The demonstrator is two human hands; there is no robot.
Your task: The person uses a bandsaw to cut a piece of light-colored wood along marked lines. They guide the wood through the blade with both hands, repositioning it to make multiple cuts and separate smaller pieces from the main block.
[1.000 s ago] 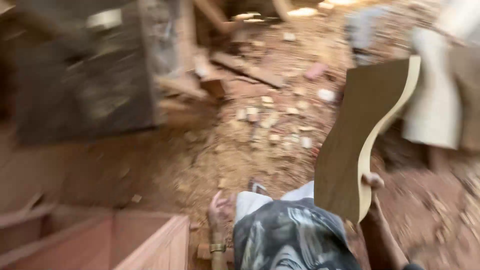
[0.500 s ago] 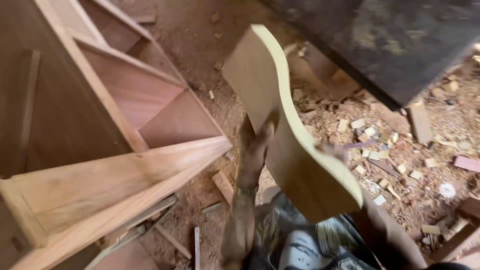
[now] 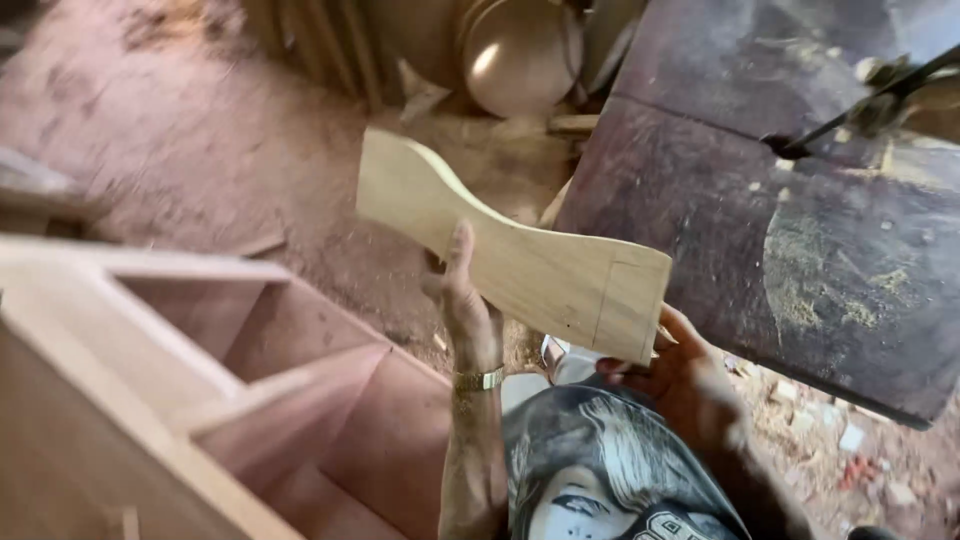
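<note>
A dark, scuffed machine table (image 3: 800,250) dusted with sawdust filled the right of the view, its near edge just beside the held piece, and a thin dark arm or blade guide (image 3: 860,105) reached in over it from the upper right. To the left stood an open wooden cabinet frame (image 3: 200,370) of reddish boards, its compartments facing up, close to the left forearm. Behind, at the top, a rounded shiny metal vessel (image 3: 520,60) sat among offcuts on the dusty earthen floor (image 3: 200,130), and small wood scraps (image 3: 850,440) lay scattered at the lower right. Between the frame and the table, held up in the air, was the curved wooden board (image 3: 510,255): pale, smooth-faced, with a wavy outline that was wider at the upper left end, narrowed in the middle, and ended square at the lower right (a faint pencilled line crossed that end). The left hand (image 3: 465,305) lay against its lower edge with fingers stretched up along the face, steadying it. The right hand (image 3: 670,365) gripped the square end from beneath, fingers curled under the board.
</note>
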